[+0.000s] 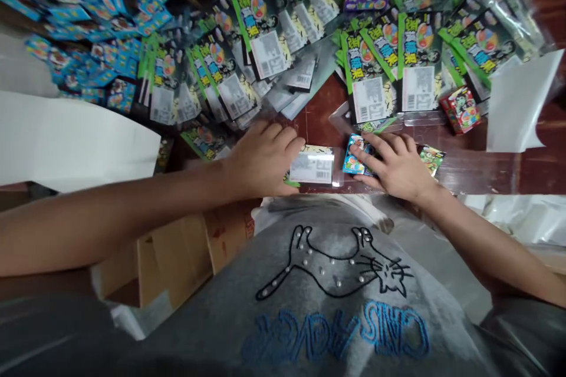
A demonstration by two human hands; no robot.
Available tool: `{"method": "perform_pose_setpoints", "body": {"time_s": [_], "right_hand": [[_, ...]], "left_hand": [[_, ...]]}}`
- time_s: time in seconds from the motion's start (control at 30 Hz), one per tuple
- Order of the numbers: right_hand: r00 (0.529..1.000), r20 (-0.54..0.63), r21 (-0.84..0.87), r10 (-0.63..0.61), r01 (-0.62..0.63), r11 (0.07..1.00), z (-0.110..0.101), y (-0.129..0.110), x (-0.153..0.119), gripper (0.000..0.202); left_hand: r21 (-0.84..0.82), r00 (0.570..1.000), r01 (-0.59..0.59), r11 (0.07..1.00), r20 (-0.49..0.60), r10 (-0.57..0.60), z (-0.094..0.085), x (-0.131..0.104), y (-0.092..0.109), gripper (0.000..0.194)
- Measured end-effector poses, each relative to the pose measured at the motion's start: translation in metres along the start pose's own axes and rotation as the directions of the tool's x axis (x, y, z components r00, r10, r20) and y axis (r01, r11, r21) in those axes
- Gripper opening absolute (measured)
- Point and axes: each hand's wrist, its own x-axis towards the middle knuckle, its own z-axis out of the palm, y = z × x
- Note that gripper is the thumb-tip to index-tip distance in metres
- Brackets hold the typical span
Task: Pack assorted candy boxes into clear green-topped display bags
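Dozens of blue boxes (84, 12) lie loose in a heap at the far left, beyond a large white sheet (75, 135); these look like the portion not yet dealt with. Next comes a left batch of black-and-green packets (259, 12), overlapping on the desk (319, 100), white labels showing on many. Whether these are finished or still unfilled, I cannot tell.

Nearer the person, the left hand (269, 156) grasps the left end of a labelled packet (312, 168), which lies flat along the desk's near edge. Just right of that packet, and apart from it, sits a single blue box (355, 160). The right hand (391, 165) is spread over it, fingertips touching; whether it grips or merely presses is unclear, and the palm hides what is beneath. A green-patterned piece (432, 159) peeks out beside the wrist.

Beyond lies a right batch of packets (418, 59), with a red box (460, 111) near its front and white paper (517, 106) at far right. Overall, the work seems partway along.
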Motion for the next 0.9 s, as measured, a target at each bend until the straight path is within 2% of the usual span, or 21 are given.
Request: {"method": "perform_pose_setpoints", "body": {"time_s": [0.07,0.13,0.23,0.3,0.37,0.4,0.5,0.57,0.63,0.77,0.9], "right_hand": [[0.998,-0.032,0.003,0.047,-0.047,0.999,-0.001,0.000,-0.002,0.070],[0.997,-0.040,0.034,0.064,-0.062,0.997,-0.001,0.001,-0.002,0.072],[0.994,-0.055,0.102,0.093,-0.087,0.991,-0.002,0.003,-0.003,0.072],[0.979,-0.103,0.130,0.175,-0.161,0.978,-0.002,0.006,-0.005,0.074],[0.964,-0.143,0.136,0.226,-0.207,0.969,-0.003,0.009,-0.006,0.075],[0.966,-0.145,0.131,0.212,-0.193,0.972,-0.003,0.010,-0.006,0.074],[0.995,-0.093,0.120,0.044,-0.033,0.992,-0.005,0.011,-0.003,0.067],[0.995,-0.065,0.136,-0.080,0.089,0.987,-0.006,0.011,-0.001,0.064],[0.987,-0.051,0.156,-0.150,0.156,0.975,-0.007,0.011,0.001,0.065],[0.989,-0.048,0.162,-0.141,0.147,0.976,-0.008,0.010,0.001,0.073],[0.994,-0.074,0.183,-0.077,0.090,0.979,-0.007,0.009,-0.004,0.075]], "left_hand": [[-0.013,0.993,0.120,0.993,0.014,-0.120,0.012,-0.007,0.012,0.080],[-0.074,0.980,0.197,0.978,-0.020,-0.199,0.027,-0.006,0.020,0.088],[-0.159,0.960,0.253,0.954,-0.082,-0.268,0.049,0.000,0.029,0.098],[-0.188,0.953,0.265,0.946,-0.100,-0.287,0.058,0.002,0.033,0.100],[-0.222,0.949,0.257,0.940,-0.123,-0.289,0.062,0.003,0.036,0.100],[-0.245,0.948,0.246,0.938,-0.143,-0.286,0.062,0.003,0.036,0.100],[-0.319,0.937,0.203,0.926,-0.212,-0.278,0.062,0.004,0.034,0.095],[-0.341,0.937,0.165,0.925,-0.240,-0.255,0.062,0.007,0.031,0.095],[-0.348,0.944,0.123,0.929,-0.247,-0.217,0.064,0.010,0.028,0.096],[-0.374,0.952,0.054,0.926,-0.261,-0.161,0.070,0.017,0.026,0.089],[-0.371,0.942,0.053,0.927,-0.291,-0.170,0.074,0.017,0.025,0.087]]}}
